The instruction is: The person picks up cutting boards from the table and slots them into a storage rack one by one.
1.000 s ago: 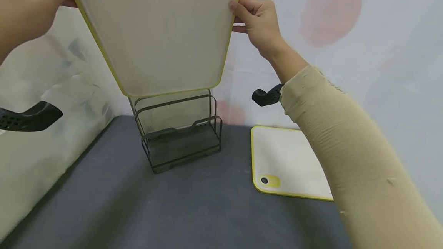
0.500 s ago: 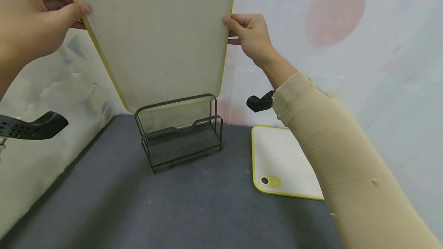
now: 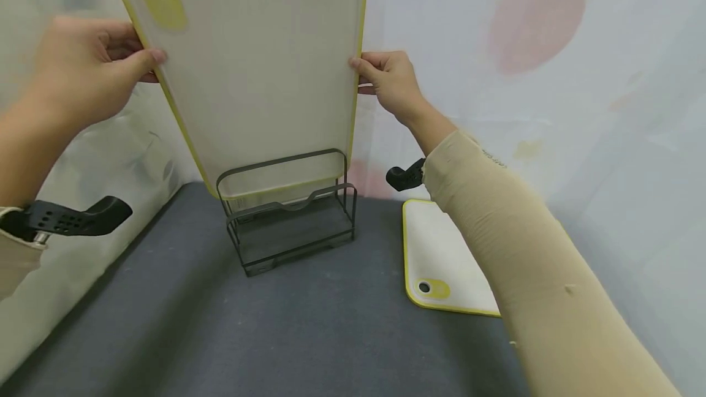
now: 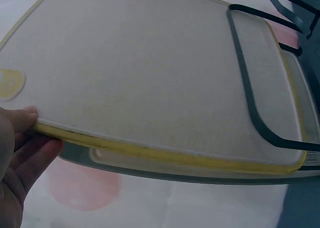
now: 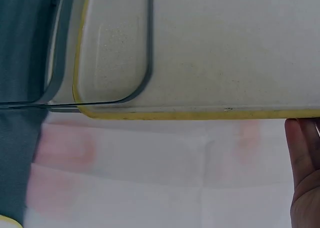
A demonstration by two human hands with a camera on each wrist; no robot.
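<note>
A white cutting board with a yellow rim [image 3: 259, 72] stands upright, its lower end inside the dark wire rack [image 3: 289, 216] on the grey tabletop. My left hand [image 3: 91, 72] grips its left edge, thumb on the front face. My right hand [image 3: 386, 78] pinches the right edge. The left wrist view shows the board [image 4: 150, 78] passing behind the rack's wire loop [image 4: 250, 88], with my fingers [image 4: 20, 153] under its edge. In the right wrist view the board's corner [image 5: 115, 53] sits behind a rack wire, my fingertips [image 5: 302, 153] at the right.
A second yellow-rimmed cutting board [image 3: 447, 262] lies flat on the grey table [image 3: 309, 336] to the right of the rack. Patterned cloth hangs behind and along the left side. Black wrist-camera mounts [image 3: 77, 219] stick out near both forearms.
Both hands have lowered the board, and its bottom edge has gone from above the rack down into it. The board's top end with the yellow handle hole has come into view.
</note>
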